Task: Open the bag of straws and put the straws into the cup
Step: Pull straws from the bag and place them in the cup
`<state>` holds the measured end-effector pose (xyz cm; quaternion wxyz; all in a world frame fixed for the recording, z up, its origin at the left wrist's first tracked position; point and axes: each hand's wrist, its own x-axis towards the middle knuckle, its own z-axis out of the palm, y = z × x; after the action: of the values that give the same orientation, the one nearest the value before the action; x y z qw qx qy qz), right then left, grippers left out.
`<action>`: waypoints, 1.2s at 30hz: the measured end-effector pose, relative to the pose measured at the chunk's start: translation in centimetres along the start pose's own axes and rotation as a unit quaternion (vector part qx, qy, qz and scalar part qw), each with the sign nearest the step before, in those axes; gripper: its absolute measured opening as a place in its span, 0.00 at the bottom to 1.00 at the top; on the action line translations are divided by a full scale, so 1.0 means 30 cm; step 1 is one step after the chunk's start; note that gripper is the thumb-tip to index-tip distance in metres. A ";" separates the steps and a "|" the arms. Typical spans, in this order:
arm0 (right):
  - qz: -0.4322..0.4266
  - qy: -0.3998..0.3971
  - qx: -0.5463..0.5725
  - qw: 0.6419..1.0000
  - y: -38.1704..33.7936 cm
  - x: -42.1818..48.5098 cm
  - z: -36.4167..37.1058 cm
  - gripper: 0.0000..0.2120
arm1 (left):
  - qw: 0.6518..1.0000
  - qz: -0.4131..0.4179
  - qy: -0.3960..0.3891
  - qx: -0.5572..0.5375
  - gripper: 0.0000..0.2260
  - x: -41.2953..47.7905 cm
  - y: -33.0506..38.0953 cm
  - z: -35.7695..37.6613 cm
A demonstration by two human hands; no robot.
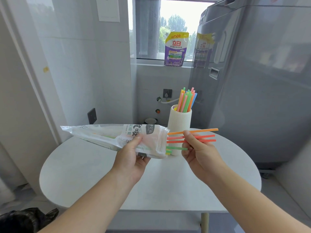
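Note:
A clear plastic straw bag (104, 135) with printed lettering lies level above the table, its open mouth pointing right. My left hand (133, 157) grips it from below, thumb on top. My right hand (198, 148) pinches several orange, pink and green straws (204, 136) that stick out of the bag's mouth, in front of the cup. The white ribbed cup (179, 121) stands upright on the table behind my hands, with several coloured straws (186, 100) standing in it.
The round white table (84, 174) spreads under both hands. A grey washing machine (260, 81) stands close at the right. A purple detergent pouch (175, 49) sits on the window sill. A black bag (25, 219) lies on the floor at the lower left.

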<state>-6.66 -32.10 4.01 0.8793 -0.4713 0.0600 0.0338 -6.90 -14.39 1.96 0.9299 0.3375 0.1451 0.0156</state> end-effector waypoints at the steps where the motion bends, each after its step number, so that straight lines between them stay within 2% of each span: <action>1: 0.004 -0.007 0.009 1.000 -0.005 0.003 -0.003 0.10 | 1.000 0.000 0.000 -0.002 0.12 0.001 -0.001 0.001; 4: -0.006 -0.013 -0.018 1.000 -0.012 0.021 -0.016 0.07 | 1.000 -0.004 0.002 -0.006 0.12 0.002 -0.004 0.002; 8: -0.040 -0.023 -0.066 0.997 -0.013 0.036 -0.017 0.10 | 1.000 -0.013 0.012 -0.014 0.13 0.004 -0.009 -0.001; 13: -0.104 -0.012 -0.155 0.982 -0.037 0.047 -0.004 0.11 | 0.999 -0.024 0.013 -0.036 0.06 0.006 0.002 -0.002; 19: -0.159 0.017 -0.190 0.969 -0.179 0.061 -0.038 0.11 | 0.998 -0.003 0.030 -0.051 0.08 0.037 0.033 -0.029; 23: -0.193 0.027 -0.193 0.961 -0.316 0.056 -0.066 0.10 | 0.997 0.005 0.056 -0.056 0.14 0.063 0.047 -0.057; 27: -0.278 0.062 -0.245 0.927 -0.419 0.048 -0.062 0.07 | 0.996 0.006 0.062 -0.056 0.15 0.073 0.045 -0.067; 31: -0.360 0.084 -0.338 0.866 -0.490 0.036 -0.008 0.04 | 0.998 0.006 0.053 -0.046 0.13 0.076 0.028 -0.066; 34: -0.391 0.082 -0.393 0.828 -0.533 0.030 0.032 0.06 | 0.998 0.009 0.046 -0.039 0.12 0.077 0.023 -0.064; 36: -0.395 0.078 -0.416 0.815 -0.552 0.035 0.049 0.06 | 0.999 0.011 0.041 -0.034 0.12 0.077 0.024 -0.062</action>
<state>-3.60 -40.03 18.33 0.5298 -0.7762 -0.0827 -0.3317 -5.16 -12.39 0.45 0.9338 0.3067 0.1789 0.0448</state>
